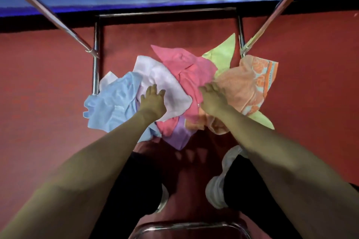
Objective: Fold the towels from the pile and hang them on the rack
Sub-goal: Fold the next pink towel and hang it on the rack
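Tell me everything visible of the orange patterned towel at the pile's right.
The orange towel is terry-looking cloth: peach, with a brighter orange floral and pale blue band along its right edge. It lies crumpled and unfolded on the red floor at the pile's right end, near the rack's right post, over the yellow-green towel and against the pink towel. The right hand reaches its left edge; blur hides any grip.

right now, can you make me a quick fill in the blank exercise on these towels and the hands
1. The crumpled cloth towel lying farthest left is light ___.
2. The peach towel with the orange flower border lies on the ___ side of the bright pink towel.
3. The hand resting on the pale lilac towel is the person's ___.
4. The towels lie on a floor coloured ___.

Missing words: blue; right; left; red.
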`<state>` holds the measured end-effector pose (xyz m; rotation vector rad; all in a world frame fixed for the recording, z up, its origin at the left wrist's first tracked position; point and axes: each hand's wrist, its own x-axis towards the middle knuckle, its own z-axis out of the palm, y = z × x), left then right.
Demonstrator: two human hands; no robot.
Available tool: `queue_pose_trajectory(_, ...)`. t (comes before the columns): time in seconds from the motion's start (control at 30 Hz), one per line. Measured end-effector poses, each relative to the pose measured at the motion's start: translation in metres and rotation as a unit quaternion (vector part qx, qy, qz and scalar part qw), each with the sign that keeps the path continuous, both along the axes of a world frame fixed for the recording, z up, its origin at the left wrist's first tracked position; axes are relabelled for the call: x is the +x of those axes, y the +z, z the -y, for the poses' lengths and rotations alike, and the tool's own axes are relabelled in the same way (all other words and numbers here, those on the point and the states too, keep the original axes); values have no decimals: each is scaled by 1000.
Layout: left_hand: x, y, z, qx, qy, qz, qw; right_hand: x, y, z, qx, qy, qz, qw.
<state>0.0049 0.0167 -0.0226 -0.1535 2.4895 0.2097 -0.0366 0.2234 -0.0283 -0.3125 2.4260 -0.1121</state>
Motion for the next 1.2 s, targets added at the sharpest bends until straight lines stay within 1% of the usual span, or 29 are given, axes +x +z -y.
queue_pose_trajectory(0.07,-3,-18,-4,0,-11,31,999,0,-20,10,-6,23,-53,998)
queue_pose_trajectory(0.13,-3,-32,-8,-3,-26,62,998,3,-34,22,-17,31,-85,996)
queue_pose_trajectory(0.27,8,-50,-7,4,-25,110,994,10,-51,42,-21,36,-114,993)
queue_pose_trajectory(0.37,13,-51,-3,10,-30,120,992,14,-56,46,-25,22,-132,991)
queue_pose_trajectory(0.47,13,-39,1,14,-34,108,993,17,-42,47,-30,-23,-140,989)
queue_pose_trajectory(0.53,13,-24,0,22,-30,85,996,15,-21,48,-53,-81,-128,987)
queue_pose_trajectory(0.57,14,-15,-2,36,-19,65,997,13,-8,49,-76,-106,-114,985)
queue_pose_trajectory(0.63,16,9,-7,112,43,7,993,9,22,51,-150,-129,-78,977)
queue_pose_trajectory(0.7,18,41,-13,230,113,-52,965,5,58,56,-243,-170,-49,954)
queue_pose_trajectory(0.73,21,61,-15,270,132,-82,950,5,82,58,-285,-193,-46,938)
queue_pose_trajectory(0.77,22,77,-15,295,148,-101,939,5,102,61,-321,-215,-50,921)
queue_pose_trajectory(0.83,25,113,-16,316,185,-115,923,6,145,64,-390,-234,-66,888)
queue_pose_trajectory(0.93,32,166,-13,274,184,-163,930,12,208,59,-454,-204,-113,860)
queue_pose_trajectory(1.0,38,197,-9,243,164,-194,936,16,246,52,-499,-205,-131,832)
queue_pose_trajectory(1.03,43,210,-5,232,149,-204,940,18,264,48,-523,-212,-136,814)
queue_pose_trajectory(1.1,54,228,5,204,118,-192,953,22,298,39,-575,-237,-144,769)
queue_pose_trajectory(1.17,64,240,14,193,126,-181,956,24,327,28,-623,-260,-149,722)
queue_pose_trajectory(1.2,66,245,17,206,150,-196,947,25,337,23,-631,-263,-152,714)
